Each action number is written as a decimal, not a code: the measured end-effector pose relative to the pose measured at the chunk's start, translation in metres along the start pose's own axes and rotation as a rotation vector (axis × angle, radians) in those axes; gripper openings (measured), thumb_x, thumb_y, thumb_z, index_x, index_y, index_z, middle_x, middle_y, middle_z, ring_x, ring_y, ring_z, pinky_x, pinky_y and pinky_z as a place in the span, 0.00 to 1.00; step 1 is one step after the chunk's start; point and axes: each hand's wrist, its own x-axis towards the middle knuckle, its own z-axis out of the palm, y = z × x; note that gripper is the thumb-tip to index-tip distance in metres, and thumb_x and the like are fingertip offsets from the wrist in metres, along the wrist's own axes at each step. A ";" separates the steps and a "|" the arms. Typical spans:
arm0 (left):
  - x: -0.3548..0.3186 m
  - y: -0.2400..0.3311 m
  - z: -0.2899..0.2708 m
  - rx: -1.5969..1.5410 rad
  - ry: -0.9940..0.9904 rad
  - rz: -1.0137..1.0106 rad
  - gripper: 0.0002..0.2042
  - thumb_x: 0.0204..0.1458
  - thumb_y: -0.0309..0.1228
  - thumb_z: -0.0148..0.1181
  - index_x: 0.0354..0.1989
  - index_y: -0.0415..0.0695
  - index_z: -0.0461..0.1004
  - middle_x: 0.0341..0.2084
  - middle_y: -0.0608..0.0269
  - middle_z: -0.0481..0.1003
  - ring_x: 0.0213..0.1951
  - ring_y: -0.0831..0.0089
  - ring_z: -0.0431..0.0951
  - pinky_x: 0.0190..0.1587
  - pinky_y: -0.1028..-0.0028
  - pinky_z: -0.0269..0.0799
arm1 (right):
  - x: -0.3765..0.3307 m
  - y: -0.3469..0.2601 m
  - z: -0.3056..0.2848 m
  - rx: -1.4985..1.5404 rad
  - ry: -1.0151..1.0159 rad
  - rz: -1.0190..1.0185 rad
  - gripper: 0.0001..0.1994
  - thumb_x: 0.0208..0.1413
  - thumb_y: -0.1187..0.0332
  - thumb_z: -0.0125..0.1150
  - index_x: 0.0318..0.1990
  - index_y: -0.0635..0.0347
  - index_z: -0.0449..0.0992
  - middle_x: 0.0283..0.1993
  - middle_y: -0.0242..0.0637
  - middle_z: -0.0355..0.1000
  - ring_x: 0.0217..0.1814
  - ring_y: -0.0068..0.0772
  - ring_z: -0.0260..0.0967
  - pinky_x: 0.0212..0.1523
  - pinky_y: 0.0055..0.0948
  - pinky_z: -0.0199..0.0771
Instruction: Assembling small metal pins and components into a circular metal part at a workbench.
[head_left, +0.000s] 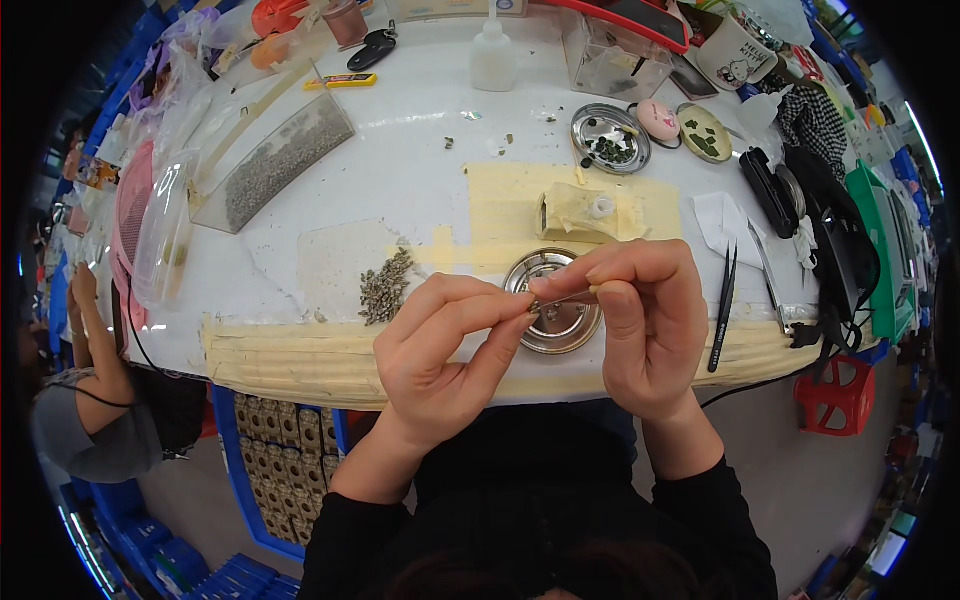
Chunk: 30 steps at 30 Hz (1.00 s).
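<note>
Reference item: the round dish [553,338], polished metal with a raised rim and small parts inside, set on the white worktop [400,200].

The left hand [435,350] is above the left rim of the dish. Its thumb and index finger are closed in a fingertip pinch on a tiny piece [534,307], too small to identify; the other fingers are curled. The right hand [655,330] is above the right rim. Its thumb and index finger are closed on a thin, straight, pale rod [568,297], which spans the gap between the hands above the dish, its far end at the left fingertips.

Left of the dish: a loose heap [385,287] of small, grey, metallic-looking parts. Farther left and beyond: a clear, rigid box [285,160] with grey granular contents. Directly beyond the dish: a block [590,215] wrapped in creased, cream-coloured tape. Beyond the block: a translucent squeeze bottle [493,62] with a narrow spout, and a shiny metal tray [577,130] of dark green chips. Right of the dish: black, tapered tweezers [722,310] and, farther beyond, a folded white tissue [720,222], soft and matt.
</note>
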 end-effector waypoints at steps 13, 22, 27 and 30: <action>0.000 -0.001 -0.001 0.013 0.020 0.037 0.10 0.44 0.14 0.69 0.37 0.35 0.81 0.30 0.56 0.78 0.30 0.70 0.78 0.32 0.76 0.72 | 0.019 0.010 -0.028 -0.527 0.356 -0.078 0.05 0.63 0.74 0.59 0.38 0.67 0.72 0.36 0.40 0.75 0.36 0.28 0.76 0.39 0.26 0.77; -0.003 -0.002 0.002 0.059 0.117 0.100 0.11 0.44 0.15 0.70 0.37 0.35 0.81 0.31 0.57 0.78 0.31 0.70 0.77 0.32 0.77 0.71 | 0.025 0.023 -0.028 -0.910 0.252 -0.169 0.06 0.53 0.75 0.66 0.38 0.63 0.77 0.37 0.39 0.74 0.40 0.41 0.69 0.40 0.35 0.70; -0.004 -0.002 -0.002 0.051 0.116 0.112 0.12 0.43 0.15 0.70 0.39 0.37 0.82 0.31 0.58 0.78 0.31 0.72 0.76 0.31 0.77 0.70 | 0.008 0.000 -0.016 -0.683 0.249 -0.175 0.08 0.55 0.75 0.63 0.43 0.64 0.79 0.38 0.41 0.73 0.41 0.42 0.69 0.43 0.34 0.69; -0.003 -0.001 -0.001 0.036 0.113 0.110 0.13 0.43 0.15 0.70 0.39 0.38 0.82 0.31 0.59 0.78 0.31 0.71 0.76 0.31 0.76 0.69 | -0.006 -0.011 -0.001 -0.188 -0.016 0.096 0.07 0.59 0.74 0.59 0.43 0.66 0.79 0.39 0.42 0.73 0.42 0.39 0.70 0.43 0.31 0.69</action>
